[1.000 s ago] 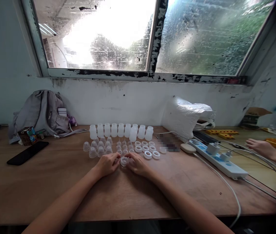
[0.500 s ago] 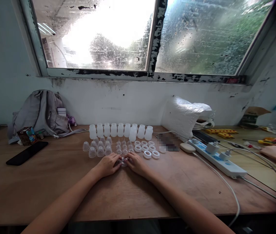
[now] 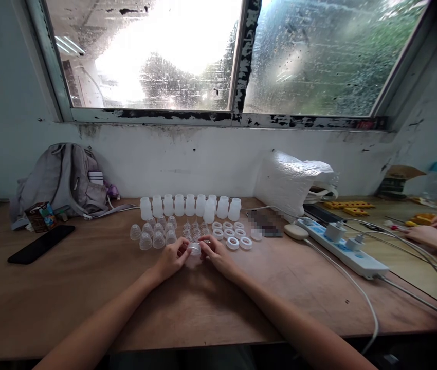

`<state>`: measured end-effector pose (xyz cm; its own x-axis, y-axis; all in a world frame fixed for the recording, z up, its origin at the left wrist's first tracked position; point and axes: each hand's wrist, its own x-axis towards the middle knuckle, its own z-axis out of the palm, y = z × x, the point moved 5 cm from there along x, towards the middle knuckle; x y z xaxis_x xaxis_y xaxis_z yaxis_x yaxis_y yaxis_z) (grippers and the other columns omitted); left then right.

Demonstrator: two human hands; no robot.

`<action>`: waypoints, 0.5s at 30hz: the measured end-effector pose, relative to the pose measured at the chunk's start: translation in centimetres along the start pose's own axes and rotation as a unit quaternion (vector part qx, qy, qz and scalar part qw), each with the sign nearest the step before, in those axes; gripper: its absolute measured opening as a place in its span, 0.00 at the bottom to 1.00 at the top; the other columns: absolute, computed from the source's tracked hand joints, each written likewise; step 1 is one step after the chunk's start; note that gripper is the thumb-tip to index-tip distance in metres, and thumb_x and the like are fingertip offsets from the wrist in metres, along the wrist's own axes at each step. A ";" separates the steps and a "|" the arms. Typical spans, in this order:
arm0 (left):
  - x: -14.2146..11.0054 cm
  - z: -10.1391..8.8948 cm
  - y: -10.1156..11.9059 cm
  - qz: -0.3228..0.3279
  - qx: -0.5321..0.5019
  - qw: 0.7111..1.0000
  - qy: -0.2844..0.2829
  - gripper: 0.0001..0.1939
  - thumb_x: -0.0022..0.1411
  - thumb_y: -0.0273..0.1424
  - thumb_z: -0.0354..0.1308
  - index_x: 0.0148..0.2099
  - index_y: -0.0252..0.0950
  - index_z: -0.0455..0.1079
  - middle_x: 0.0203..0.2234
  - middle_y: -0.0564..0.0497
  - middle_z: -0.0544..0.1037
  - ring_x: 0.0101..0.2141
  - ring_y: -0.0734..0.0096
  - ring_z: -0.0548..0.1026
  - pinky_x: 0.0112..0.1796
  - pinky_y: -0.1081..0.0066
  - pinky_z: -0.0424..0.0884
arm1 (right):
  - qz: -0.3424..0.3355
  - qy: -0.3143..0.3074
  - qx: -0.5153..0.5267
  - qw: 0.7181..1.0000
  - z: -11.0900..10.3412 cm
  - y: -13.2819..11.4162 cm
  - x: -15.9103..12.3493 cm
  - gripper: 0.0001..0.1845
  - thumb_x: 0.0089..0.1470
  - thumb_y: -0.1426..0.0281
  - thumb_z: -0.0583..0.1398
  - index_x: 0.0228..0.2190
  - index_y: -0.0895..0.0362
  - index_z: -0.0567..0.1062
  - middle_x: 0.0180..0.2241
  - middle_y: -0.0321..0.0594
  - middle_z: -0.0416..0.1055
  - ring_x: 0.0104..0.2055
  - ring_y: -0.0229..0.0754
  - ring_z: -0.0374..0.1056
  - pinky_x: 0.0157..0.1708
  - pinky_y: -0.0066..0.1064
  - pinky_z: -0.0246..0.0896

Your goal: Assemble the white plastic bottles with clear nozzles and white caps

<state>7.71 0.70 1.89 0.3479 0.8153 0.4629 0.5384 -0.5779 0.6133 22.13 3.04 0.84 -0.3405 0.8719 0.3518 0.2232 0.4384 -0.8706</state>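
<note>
Between my hands, just above the table, is a small clear round silicone teat (image 3: pixel 194 250). My left hand (image 3: pixel 171 258) pinches its left side with thumb and fingertips. Bent fingers of my right hand (image 3: pixel 218 255) meet its right edge. Right behind my fingers several more clear teats (image 3: pixel 196 226) stand in rows. White bottle rings (image 3: pixel 233 243) lie to their right, and clear domed caps (image 3: pixel 159 239) stand to their left. Frosted baby bottles (image 3: pixel 179 205) stand upright in a row at the back.
At left are a grey backpack (image 3: pixel 68 180), a small carton (image 3: pixel 41 216) and a black phone (image 3: pixel 41 244). To the right are a white power strip (image 3: pixel 345 252) with cables, a beige oval object (image 3: pixel 295 232) and a white plastic bag (image 3: pixel 288 185). Another person's hand (image 3: pixel 429 239) is at far right.
My hands have lifted and turned the teat, which now shows more openly between my fingers. My right fingers have spread somewhat. The other person's hand has moved left.
</note>
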 end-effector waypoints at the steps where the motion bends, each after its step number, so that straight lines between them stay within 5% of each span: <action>1: 0.1 0.0 -0.3 -0.022 -0.019 0.999 0.016 0.10 0.58 0.36 0.45 0.38 0.35 0.61 0.24 0.52 0.72 0.25 0.75 0.70 0.27 0.75 0.66 | 0.003 -0.002 0.014 1.000 0.0 -0.2 -0.1 0.15 0.52 0.61 0.50 0.38 0.57 0.64 0.20 0.32 0.65 0.22 0.35 0.64 0.24 0.27 0.61; 7: 0.1 0.3 -0.4 -0.038 -0.015 0.999 0.025 0.10 0.56 0.36 0.47 0.32 0.35 0.62 0.21 0.54 0.70 0.23 0.75 0.68 0.25 0.76 0.64 | -0.042 -0.027 -0.019 0.999 0.4 -0.9 -0.6 0.16 0.48 0.66 0.55 0.41 0.55 0.63 0.28 0.36 0.70 0.28 0.36 0.66 0.28 0.27 0.62; 15: -0.1 1.1 0.1 -0.033 -0.055 0.998 0.020 0.08 0.53 0.32 0.50 0.35 0.35 0.61 0.22 0.53 0.72 0.23 0.75 0.70 0.25 0.76 0.65 | -0.079 0.004 -0.121 0.989 0.7 -0.6 -0.3 0.10 0.46 0.74 0.52 0.34 0.57 0.67 0.22 0.33 0.66 0.23 0.33 0.61 0.23 0.24 0.55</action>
<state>8.56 0.60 1.26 0.2825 0.8508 0.4430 0.4710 -0.5253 0.7086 21.51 2.36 1.02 -0.3819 0.7897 0.4801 0.3805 0.6077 -0.6970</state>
